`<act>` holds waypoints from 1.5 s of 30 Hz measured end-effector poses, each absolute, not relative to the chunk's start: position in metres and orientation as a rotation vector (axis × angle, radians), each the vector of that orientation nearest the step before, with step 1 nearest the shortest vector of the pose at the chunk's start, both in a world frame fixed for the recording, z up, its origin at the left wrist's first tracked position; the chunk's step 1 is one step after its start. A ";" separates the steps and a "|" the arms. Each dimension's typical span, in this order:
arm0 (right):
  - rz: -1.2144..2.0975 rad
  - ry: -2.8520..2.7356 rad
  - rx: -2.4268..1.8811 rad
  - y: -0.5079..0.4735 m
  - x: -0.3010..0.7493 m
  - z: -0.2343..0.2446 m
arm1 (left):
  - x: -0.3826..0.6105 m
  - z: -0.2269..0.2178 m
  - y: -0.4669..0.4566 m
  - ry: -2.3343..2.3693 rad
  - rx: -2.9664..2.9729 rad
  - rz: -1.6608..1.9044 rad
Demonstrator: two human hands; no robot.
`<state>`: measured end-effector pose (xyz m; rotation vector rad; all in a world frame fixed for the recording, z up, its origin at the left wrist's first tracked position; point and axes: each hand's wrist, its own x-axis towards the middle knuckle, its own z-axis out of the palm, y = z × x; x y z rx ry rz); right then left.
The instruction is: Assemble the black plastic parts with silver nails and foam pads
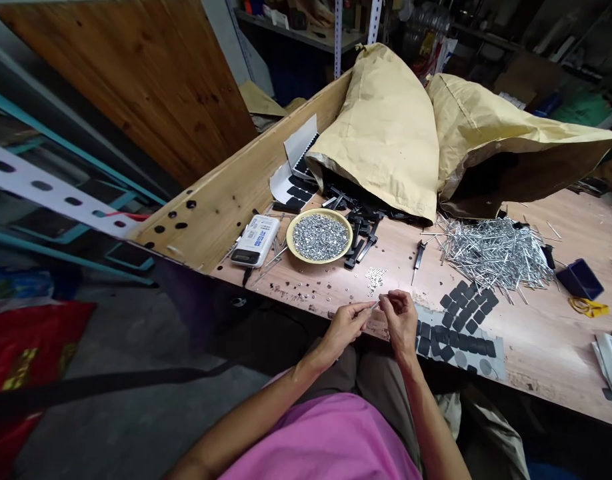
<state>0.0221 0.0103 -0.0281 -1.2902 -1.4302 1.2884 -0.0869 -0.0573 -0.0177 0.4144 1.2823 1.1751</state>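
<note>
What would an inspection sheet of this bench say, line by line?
Surface: wooden workbench, scuffed and dotted with small bits.
Job's things: thin metal pin; small heap of silvery parts just beyond the hands.
Clutter: yellow bowl of silvery bits, pile of metal pins, black pads on a sheet, black plastic pieces, digital scale, blue tray, paper sacks.
Hands: left hand and right hand both pinch the pin above the bench edge.
Cables: nothing clearly seen.
Surroundings: wooden panel, shelves, red bag on the floor.
</note>
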 end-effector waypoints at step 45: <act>1.171 -2.299 -0.925 0.018 0.094 0.022 | -0.096 0.001 -0.053 0.992 0.911 0.788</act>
